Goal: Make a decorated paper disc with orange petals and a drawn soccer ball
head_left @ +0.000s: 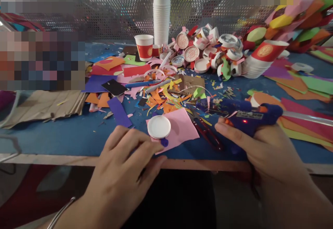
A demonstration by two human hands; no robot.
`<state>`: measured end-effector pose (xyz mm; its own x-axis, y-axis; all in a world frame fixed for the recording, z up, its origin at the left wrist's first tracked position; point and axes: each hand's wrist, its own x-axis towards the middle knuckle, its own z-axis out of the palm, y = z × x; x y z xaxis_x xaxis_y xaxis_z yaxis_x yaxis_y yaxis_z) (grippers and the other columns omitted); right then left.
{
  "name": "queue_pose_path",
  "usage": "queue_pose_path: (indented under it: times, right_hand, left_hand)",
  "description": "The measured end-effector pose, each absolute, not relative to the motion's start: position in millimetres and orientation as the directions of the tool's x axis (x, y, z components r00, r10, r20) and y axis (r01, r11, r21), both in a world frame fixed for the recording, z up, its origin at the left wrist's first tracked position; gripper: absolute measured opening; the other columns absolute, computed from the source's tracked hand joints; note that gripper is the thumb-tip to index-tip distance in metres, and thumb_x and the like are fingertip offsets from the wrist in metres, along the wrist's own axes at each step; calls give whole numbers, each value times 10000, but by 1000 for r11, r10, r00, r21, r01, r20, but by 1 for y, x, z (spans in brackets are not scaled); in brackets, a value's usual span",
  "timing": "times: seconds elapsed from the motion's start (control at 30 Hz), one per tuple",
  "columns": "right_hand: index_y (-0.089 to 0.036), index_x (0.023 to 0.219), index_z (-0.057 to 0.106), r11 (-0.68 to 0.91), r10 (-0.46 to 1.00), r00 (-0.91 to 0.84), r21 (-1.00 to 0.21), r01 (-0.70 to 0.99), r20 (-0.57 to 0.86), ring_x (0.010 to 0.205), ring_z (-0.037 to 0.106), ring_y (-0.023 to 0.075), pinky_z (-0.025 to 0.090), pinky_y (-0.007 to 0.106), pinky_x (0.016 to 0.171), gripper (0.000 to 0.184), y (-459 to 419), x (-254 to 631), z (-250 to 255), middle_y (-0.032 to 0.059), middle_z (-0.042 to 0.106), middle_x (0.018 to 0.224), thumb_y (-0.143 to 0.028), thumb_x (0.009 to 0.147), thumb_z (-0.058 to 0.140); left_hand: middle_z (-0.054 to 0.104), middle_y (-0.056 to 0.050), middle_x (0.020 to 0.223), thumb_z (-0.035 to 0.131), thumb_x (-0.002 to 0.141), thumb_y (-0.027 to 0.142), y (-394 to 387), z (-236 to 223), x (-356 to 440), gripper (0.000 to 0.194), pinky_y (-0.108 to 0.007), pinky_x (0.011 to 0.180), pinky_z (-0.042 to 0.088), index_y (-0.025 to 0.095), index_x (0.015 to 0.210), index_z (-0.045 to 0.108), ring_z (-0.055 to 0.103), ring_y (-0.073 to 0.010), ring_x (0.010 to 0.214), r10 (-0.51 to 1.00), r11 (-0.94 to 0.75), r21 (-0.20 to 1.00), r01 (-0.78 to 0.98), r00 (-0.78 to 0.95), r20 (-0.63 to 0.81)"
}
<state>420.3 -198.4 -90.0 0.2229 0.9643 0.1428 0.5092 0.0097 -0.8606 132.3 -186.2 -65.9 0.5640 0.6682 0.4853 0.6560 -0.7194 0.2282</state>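
While my right hand [262,142] wraps closed around the blue glue gun [247,116], its red light glowing and its nozzle pointing left over the scraps, my left hand [127,156] rests loosely curled at the near edge of the desk [65,132], fingers [153,147] just touching the pink paper square [179,126] and gripping nothing. On that square sits the white round disc [159,126], and a small purple dot [164,142] lies by my fingertips. I judge the disc light, thin and easily bent, so I'd pinch it by the rim; the paper is floppy and will slide on the blue surface unless pressed flat. The gun feels solid, best kept by its handle, tip away from skin. Red-handled scissors [208,133] lie between my hands, right in the gun's path. Beyond, coloured scraps [161,95], a red paper cup [144,47], a tall cup stack [161,14] and a heap of finished discs [208,49] crowd the back.
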Motion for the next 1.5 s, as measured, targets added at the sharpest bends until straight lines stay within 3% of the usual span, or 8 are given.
queue_pose_path:
  times: [0.13, 0.23, 0.47, 0.63, 0.87, 1.03, 1.23, 1.5]
  right_hand:
    - [-281, 966, 826, -11, 956, 262, -880, 474, 130, 1031, 751, 314, 570, 480, 995, 315, -198, 418, -89, 21, 831, 1065, -566, 841, 783]
    - [-264, 964, 824, -16, 944, 302, -898, 440, 131, 1026, 757, 320, 581, 479, 978, 336, -198, 418, -88, 26, 834, 1048, -570, 827, 793]
    - [-294, 1006, 813, -49, 946, 315, -923, 382, 80, 1052, 755, 338, 607, 512, 949, 360, -198, 418, -87, 28, 826, 1065, -592, 804, 804]
    - [-298, 902, 802, -86, 929, 362, -909, 407, 74, 967, 755, 338, 610, 514, 887, 377, -198, 419, -88, 21, 823, 966, -655, 780, 796]
    - [-284, 862, 792, -72, 935, 347, -917, 393, 75, 903, 747, 298, 611, 422, 790, 375, -197, 419, -87, 19, 810, 915, -648, 775, 804]
    - [-284, 883, 786, -60, 932, 353, -921, 385, 87, 833, 735, 276, 600, 407, 755, 364, -197, 420, -87, 7, 805, 884, -633, 781, 807]
    - [-284, 826, 772, -88, 919, 386, -919, 385, 74, 881, 735, 296, 588, 420, 785, 364, -199, 419, -86, 13, 800, 880, -641, 765, 808]
    - [-270, 859, 774, -87, 920, 384, -919, 385, 74, 876, 710, 278, 563, 401, 779, 388, -198, 418, -88, 7, 789, 881, -645, 761, 808]
  left_hand:
    - [699, -51, 929, 589, 1002, 135, -171, -56, 153, 138, -433, 741, 444, 214, 978, 700, 540, -243, 831, 572, -783, 53, 620, 684, 454]
    - [684, -47, 874, 671, 963, 189, -161, -53, 166, 83, -436, 672, 395, 214, 890, 701, 529, -266, 827, 489, -819, -88, 568, 769, 411]
    - [654, -67, 767, 709, 930, 257, -155, -50, 190, 122, -435, 634, 363, 189, 829, 722, 574, -282, 814, 401, -833, -242, 497, 845, 352]
    - [621, -54, 607, 686, 927, 215, -151, -46, 199, 290, -426, 606, 335, 214, 637, 690, 584, -259, 699, 409, -849, -220, 479, 862, 299]
    - [664, -48, 597, 710, 714, 100, -155, -29, 220, 169, -439, 631, 381, 235, 617, 684, 624, -266, 664, 441, -859, -306, 410, 897, -38]
    - [752, -95, 775, 679, 808, 127, -158, -27, 231, 100, -422, 654, 428, 196, 794, 751, 673, -270, 706, 444, -855, -269, 442, 894, 59]
    - [726, -81, 767, 672, 919, 181, -156, -36, 229, 113, -426, 675, 433, 194, 821, 728, 708, -293, 761, 484, -854, -160, 496, 868, 107]
    - [731, -71, 926, 637, 982, 212, -162, -42, 213, 82, -463, 764, 520, 220, 968, 717, 697, -291, 874, 455, -868, -139, 477, 876, 162]
